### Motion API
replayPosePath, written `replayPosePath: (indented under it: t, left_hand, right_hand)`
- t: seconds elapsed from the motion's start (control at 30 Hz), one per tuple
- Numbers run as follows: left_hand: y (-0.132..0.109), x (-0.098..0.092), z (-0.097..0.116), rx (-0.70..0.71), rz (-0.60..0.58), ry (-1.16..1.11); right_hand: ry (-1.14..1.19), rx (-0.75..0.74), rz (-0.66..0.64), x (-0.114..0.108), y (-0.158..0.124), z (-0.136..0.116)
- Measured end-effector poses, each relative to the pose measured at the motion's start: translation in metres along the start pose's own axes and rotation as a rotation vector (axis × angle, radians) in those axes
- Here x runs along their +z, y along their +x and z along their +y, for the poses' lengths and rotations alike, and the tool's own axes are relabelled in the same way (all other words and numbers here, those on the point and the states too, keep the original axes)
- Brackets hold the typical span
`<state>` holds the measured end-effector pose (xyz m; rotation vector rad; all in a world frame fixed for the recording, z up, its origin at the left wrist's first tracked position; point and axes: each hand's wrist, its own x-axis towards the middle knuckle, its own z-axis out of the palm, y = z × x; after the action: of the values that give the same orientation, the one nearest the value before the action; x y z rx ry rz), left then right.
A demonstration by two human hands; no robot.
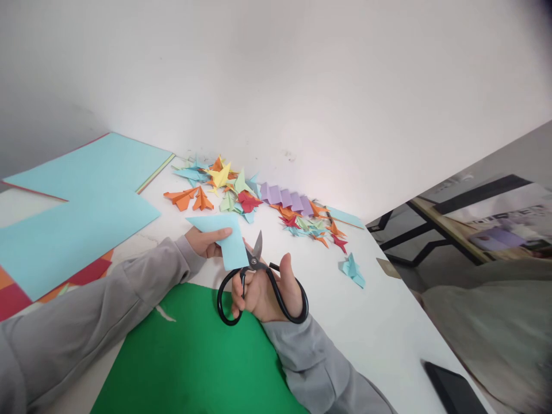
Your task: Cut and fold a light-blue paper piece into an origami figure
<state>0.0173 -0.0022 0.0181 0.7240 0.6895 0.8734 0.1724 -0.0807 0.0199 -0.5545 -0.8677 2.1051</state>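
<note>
My left hand (206,241) pinches a small light-blue paper piece (224,238) and holds it upright above the white table (388,322). My right hand (265,290) grips black-handled scissors (259,282), fingers through the loops. The scissor blades point up and sit against the paper's lower right edge. Both arms wear grey sleeves. A large green paper sheet (194,362) lies under my hands at the near edge.
Large light-blue sheets (81,207) lie on the left over red and orange sheets. A pile of coloured folded paper figures (241,192) and a purple pleated strip (287,198) run along the wall. One blue folded figure (353,270) sits apart. A black phone (452,388) lies near the table's right edge.
</note>
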Motion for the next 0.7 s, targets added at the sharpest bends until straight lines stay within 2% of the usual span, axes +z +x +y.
replayPosePath:
  t: [0.1, 0.4, 0.57, 0.7]
  left_hand:
    - [0.000, 0.001, 0.000, 0.022, 0.082, -0.034]
    - [0.000, -0.001, 0.002, -0.006, 0.068, -0.052]
    - [-0.001, -0.002, 0.000, -0.068, -0.005, 0.035]
    - [-0.001, -0.003, -0.003, -0.096, -0.153, 0.108]
  right_hand:
    - [0.018, -0.028, 0.006, 0.002, 0.000, 0.000]
    - [-0.019, 0.038, -0.038, -0.005, -0.002, -0.002]
    - [0.007, 0.057, -0.124, -0.011, -0.001, -0.001]
    - [-0.003, 0.052, -0.065, -0.008, -0.002, -0.002]
